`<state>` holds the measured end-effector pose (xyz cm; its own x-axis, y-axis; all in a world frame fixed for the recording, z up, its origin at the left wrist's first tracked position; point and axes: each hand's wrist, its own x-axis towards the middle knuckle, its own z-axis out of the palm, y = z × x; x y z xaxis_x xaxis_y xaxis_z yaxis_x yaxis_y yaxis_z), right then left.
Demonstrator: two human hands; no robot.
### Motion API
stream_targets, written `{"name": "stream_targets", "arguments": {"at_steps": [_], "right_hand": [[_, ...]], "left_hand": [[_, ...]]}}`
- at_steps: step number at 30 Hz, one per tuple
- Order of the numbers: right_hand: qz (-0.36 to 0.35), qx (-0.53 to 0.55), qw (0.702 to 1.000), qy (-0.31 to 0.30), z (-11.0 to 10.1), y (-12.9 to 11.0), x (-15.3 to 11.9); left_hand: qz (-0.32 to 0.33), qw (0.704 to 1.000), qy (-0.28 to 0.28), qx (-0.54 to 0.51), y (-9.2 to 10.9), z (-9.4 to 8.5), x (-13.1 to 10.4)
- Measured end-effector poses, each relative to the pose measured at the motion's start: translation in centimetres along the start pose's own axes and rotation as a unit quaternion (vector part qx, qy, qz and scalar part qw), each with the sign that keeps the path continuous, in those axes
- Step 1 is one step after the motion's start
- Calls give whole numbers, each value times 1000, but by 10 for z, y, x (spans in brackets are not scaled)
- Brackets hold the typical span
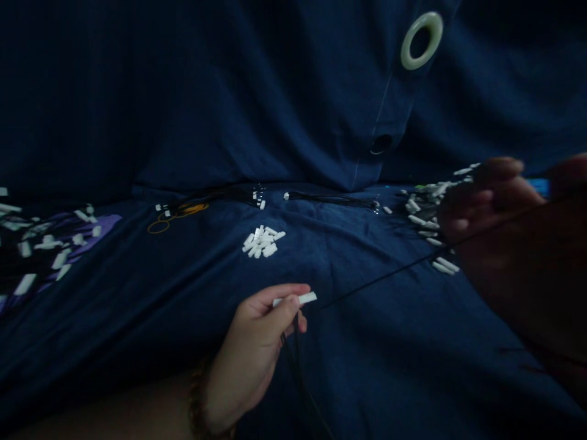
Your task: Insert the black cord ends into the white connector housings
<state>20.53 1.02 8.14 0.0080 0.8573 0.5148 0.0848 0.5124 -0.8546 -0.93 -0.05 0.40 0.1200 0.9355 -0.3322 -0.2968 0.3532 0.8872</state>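
My left hand [250, 354] is closed, pinching a white plastic connector housing [309, 298] between thumb and fingers. Black wires [298, 360] hang down from below those fingers. At the right, my right hand [499, 263] is dim and blurred with its fingers curled. A thin black wire [385, 276] runs from it down to the left, its end close to the connector housing. Exactly where the right fingers grip the wire is hard to make out. Just beyond the left hand lies a small pile of white connector housings [263, 242] on dark blue cloth [348, 366].
Wires with white connectors lie on purple material [107, 229] at the left. Orange rubber bands [192, 209] and black wire bundles [330, 198] lie farther back. More white connectors [426, 208] are heaped beside the right hand. A pale ring [435, 27] shows against the cloth above.
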Motion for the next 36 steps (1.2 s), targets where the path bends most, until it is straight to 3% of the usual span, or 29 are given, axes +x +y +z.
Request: {"name": "stream_targets", "arguments": {"at_steps": [3,6,9,16,28,36], "right_hand": [[118,193,974,17,11,10,-5],[225,191,943,-154,35,31,-26],[250,144,929,-233,55,50,-51],[178,-17,957,-227,56,57,-66],[168,-90,950,-246,53,57,-67],[138,-201,943,-227,54,58,-68]], "left_hand": [[-38,998,17,-37,-2,3,-3],[-53,996,31,-60,-3,4,-5],[-66,995,33,-70,-3,4,-6],[-75,993,34,-90,-3,3,-4],[-80,991,39,-98,-3,4,-2],[-79,990,42,-107,-3,3,-3]]}}
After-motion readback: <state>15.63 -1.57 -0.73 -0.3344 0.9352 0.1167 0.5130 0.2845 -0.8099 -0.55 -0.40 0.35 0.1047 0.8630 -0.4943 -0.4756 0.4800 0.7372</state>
